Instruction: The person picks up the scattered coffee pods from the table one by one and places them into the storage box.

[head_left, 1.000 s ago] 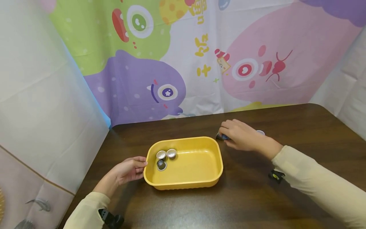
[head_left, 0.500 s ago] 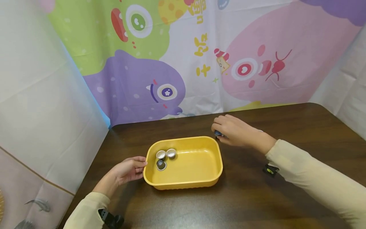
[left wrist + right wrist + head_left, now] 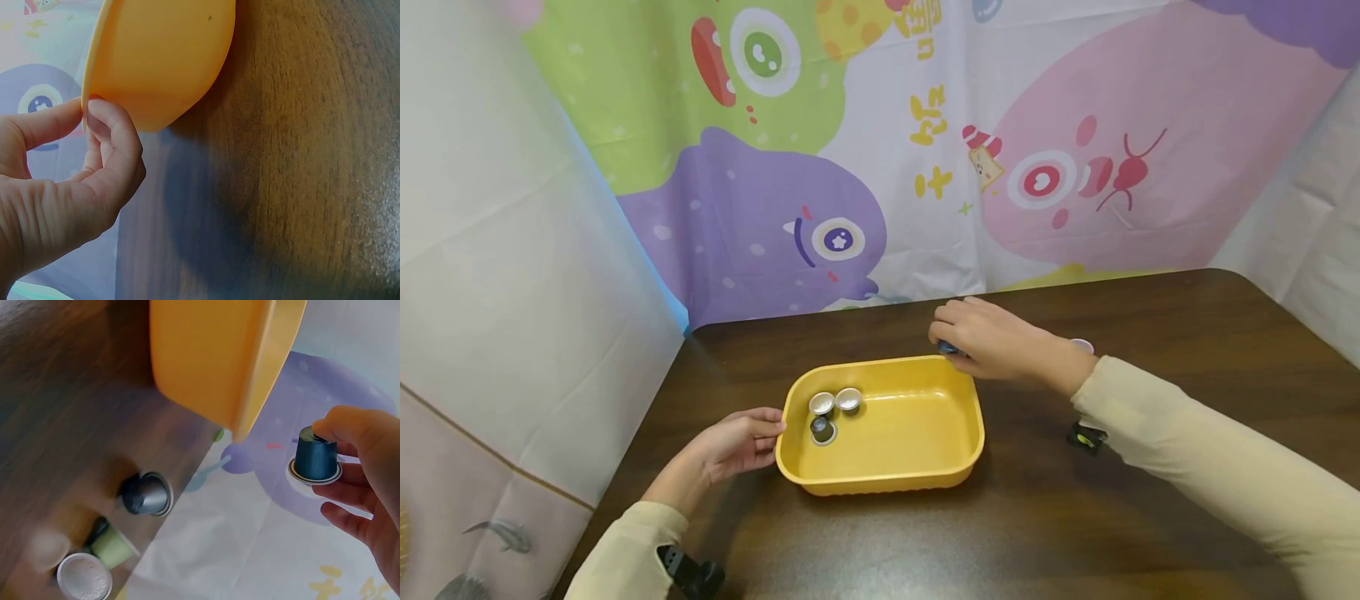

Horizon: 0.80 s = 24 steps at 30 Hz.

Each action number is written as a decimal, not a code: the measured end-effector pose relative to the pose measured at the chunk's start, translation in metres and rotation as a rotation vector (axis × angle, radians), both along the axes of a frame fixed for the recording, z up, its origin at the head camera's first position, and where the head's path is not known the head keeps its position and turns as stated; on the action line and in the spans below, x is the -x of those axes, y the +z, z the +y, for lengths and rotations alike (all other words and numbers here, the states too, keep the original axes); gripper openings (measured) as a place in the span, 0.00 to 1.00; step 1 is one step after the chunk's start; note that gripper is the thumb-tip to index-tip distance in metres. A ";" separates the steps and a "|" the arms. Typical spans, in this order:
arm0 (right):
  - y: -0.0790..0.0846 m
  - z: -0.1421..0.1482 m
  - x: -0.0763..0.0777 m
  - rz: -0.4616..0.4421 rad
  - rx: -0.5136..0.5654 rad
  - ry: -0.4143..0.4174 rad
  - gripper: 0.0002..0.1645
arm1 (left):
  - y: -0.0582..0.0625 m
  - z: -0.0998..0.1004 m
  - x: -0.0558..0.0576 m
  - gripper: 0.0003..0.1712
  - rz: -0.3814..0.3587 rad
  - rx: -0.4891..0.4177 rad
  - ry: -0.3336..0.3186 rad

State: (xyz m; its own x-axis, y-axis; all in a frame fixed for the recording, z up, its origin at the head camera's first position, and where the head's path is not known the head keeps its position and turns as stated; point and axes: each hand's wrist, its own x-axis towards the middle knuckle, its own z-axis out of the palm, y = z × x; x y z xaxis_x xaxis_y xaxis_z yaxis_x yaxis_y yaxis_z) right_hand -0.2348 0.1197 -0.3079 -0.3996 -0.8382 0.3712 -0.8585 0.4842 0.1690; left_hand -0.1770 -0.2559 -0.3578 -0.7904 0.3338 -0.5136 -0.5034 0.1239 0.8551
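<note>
– Near the far right corner of the yellow tray [image 3: 887, 483], what is held?
– By the right hand [image 3: 988, 337], a dark blue capsule [image 3: 315, 456] is pinched between thumb and fingers.
– And at the left?
– The tray's rim is clamped between the thumb and fingers of the left hand [image 3: 69, 187].
– What is contained?
– Three capsules [image 3: 822, 428] are gathered inside at the left; other capsules [image 3: 150, 495] are seen on the table [image 3: 880, 542] to the right.

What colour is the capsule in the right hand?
The capsule is dark teal, clearest in the right wrist view.
</note>
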 end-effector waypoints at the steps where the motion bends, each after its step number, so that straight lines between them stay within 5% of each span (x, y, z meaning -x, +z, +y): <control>1: 0.001 -0.002 0.000 -0.002 -0.004 0.000 0.11 | 0.000 0.000 0.000 0.04 0.002 0.000 -0.002; 24: 0.009 -0.048 0.006 -0.113 -0.107 0.074 0.08 | 0.001 0.001 0.000 0.05 0.001 0.004 -0.008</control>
